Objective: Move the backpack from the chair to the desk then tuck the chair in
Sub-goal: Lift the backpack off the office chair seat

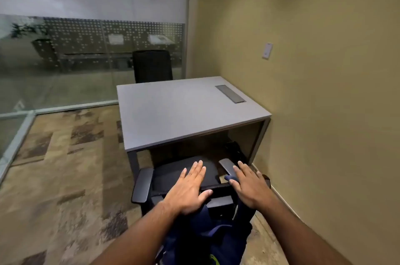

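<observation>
- Your left hand (187, 189) and right hand (249, 187) both lie flat with fingers spread, grasping nothing, over the top of the chair (186, 175) back.
- The navy backpack (207, 236) hangs at 6 o'clock behind the chair back, apparently by its straps, so you likely need to lift it clear.
- The worktop (186, 111) at 12 o'clock is bare, ready to receive it.
- The chair faces the worktop, not yet tucked in.
</observation>
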{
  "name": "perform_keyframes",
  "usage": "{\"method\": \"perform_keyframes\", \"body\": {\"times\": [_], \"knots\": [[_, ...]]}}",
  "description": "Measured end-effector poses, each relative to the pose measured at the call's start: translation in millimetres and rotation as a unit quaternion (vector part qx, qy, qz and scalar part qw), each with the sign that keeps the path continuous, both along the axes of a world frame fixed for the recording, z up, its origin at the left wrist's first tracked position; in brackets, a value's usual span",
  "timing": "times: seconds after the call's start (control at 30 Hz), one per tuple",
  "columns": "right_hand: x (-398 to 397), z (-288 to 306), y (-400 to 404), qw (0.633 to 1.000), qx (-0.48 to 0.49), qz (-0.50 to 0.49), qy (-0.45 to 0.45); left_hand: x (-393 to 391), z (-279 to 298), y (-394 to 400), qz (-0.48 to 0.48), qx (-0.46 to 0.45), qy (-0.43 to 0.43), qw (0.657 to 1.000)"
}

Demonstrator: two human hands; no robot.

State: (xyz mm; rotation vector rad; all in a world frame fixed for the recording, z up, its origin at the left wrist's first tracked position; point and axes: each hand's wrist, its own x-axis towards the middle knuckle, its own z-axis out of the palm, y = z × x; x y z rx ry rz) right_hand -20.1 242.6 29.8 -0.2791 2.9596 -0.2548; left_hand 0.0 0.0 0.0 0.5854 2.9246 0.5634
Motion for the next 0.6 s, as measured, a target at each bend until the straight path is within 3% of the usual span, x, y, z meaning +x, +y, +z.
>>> {"method": "perform_keyframes", "body": {"times": [0.3,0.4,0.6], "knots": [[-3,-24,3,0.997,0.020,0.068,-0.028,17,3,-7,0.041,0.009,-0.037,0.998],[-2,-18,7,0.995,0.019,0.089,-0.049,19,7,-17,0.016,0.031,-0.036,0.999],[-1,-2,23,0.975,0.049,0.190,-0.099,7,15,-44,-0.090,-0.039,-0.090,0.991]]}}
